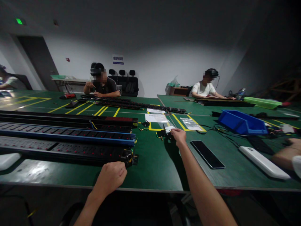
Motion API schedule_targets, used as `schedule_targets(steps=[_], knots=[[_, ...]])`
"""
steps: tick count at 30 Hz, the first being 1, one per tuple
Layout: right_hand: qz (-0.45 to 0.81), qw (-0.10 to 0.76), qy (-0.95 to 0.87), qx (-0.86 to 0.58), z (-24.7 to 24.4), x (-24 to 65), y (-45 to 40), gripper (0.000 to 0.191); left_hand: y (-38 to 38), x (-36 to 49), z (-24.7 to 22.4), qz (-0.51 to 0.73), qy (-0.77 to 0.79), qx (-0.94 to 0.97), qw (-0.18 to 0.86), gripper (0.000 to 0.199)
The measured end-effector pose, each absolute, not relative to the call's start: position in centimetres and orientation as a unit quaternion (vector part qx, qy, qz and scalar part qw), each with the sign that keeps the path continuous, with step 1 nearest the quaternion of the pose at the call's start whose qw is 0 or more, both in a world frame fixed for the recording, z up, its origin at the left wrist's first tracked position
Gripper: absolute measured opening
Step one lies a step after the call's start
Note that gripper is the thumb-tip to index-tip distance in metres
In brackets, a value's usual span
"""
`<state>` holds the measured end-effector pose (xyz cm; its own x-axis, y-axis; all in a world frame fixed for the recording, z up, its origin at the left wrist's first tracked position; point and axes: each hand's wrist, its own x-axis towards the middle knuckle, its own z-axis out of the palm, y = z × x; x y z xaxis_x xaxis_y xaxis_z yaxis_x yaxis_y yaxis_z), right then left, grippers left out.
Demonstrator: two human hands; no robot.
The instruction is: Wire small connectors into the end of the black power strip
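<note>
My left hand is curled closed at the front edge of the nearest black power strip, close to its right end. What its fingers hold, if anything, is hidden. At the strip's end, a black end piece and short yellow-green wires stick out. Farther off, my right hand pinches a small dark part just above the green table. A short yellow-green wire lies beside that part. Behind the nearest strip lie a blue-edged power strip and another long black one.
A phone, a white power bank and a blue bin are to the right. Another person's arm reaches in there. Two people sit across the table, near more dark strips. Papers lie mid-table.
</note>
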<state>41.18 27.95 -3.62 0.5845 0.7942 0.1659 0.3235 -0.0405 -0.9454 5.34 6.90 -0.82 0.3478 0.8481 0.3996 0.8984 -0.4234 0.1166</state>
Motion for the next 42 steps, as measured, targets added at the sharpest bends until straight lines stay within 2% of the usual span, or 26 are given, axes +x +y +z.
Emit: schedule_targets(steps=[18,31,42], knots=[[0.151,0.49,-0.425,-0.746,-2.2,41.2,27.0,0.017,6.9,5.3,-0.7,-0.21,-0.531,-0.818,0.065,0.028],[0.163,0.492,-0.406,-0.753,-2.4,41.7,27.0,0.018,7.0,5.3,-0.8,-0.21,-0.534,-0.817,0.061,0.028],[0.119,0.465,-0.436,-0.761,-1.5,41.3,26.4,0.014,6.9,5.3,-0.9,-0.204,-0.533,-0.818,0.068,0.028]])
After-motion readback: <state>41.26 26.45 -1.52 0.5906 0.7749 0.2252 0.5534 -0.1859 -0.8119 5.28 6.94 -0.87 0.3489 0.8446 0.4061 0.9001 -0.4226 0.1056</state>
